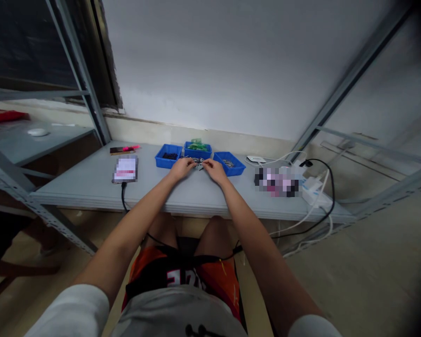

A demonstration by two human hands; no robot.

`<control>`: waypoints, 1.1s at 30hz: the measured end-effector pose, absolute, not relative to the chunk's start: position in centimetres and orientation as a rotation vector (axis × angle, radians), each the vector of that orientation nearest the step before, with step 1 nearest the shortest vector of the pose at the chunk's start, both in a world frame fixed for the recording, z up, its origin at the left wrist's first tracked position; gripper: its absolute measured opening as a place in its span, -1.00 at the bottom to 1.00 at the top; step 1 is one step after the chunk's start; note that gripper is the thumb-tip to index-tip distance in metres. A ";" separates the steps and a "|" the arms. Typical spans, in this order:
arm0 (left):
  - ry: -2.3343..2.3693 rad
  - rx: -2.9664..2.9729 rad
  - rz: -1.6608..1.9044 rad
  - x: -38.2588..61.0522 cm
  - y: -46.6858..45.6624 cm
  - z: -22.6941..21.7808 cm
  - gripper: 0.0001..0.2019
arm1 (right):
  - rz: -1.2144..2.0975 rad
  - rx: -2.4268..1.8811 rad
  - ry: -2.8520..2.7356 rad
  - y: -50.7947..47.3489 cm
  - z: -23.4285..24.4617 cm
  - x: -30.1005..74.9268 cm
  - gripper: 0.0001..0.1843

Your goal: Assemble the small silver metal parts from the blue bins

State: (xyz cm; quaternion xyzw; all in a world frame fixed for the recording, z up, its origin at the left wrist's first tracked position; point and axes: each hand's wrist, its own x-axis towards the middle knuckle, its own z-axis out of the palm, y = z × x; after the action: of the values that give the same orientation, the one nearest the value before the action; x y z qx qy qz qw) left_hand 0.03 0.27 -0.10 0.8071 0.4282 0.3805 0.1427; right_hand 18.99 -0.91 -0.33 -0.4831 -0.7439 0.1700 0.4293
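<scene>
Left hand: the left hand [183, 166] is over the worktop, fingers bent inward at the small parts; whether a piece is gripped cannot be told at this size.
Right hand: the right hand [214, 169] faces it from the right, thumb and fingers bent toward the same spot; its grip likewise cannot be told.
Small parts: the small parts [198, 161] lie between the two sets of fingertips, near side of the far bin; individual shapes too small to tell.
Left bin: blue left bin [164, 163], just beyond the left hand, containing dark pieces [170, 156].
Far bin: blue far bin [197, 153], between the other two and farther back, containing green pieces [197, 146].
Right bin: blue right bin [236, 172], just beyond the right hand, tilted in plan, containing slender pieces [228, 163].
Worktop: grey worktop [191, 194], set against a pale wall [203, 70].
Left end: phone-like device [125, 169], display obscured, black cable [124, 191] at its near edge; pink item [131, 148] farther back.
Right end: pixelated object [276, 182], with a white power strip [315, 194] to its right.
</scene>
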 end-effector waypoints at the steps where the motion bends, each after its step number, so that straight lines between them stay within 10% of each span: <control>1: 1.232 2.337 1.093 0.0 0.3 -0.2 -0.75 | 0.417 -1.211 -1.864 -0.9 -0.3 19.0 -0.78; 33: 1.234 2.415 1.041 -0.1 0.6 -0.6 -0.72 | 0.424 -1.248 -1.927 -0.7 -0.7 19.2 -0.77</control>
State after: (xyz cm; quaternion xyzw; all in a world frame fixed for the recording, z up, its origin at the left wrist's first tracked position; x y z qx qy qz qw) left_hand -0.06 0.62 -0.57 0.8256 0.4218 0.3558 0.1180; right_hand 19.18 -0.69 -0.72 -0.4917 -0.7591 0.1670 0.3925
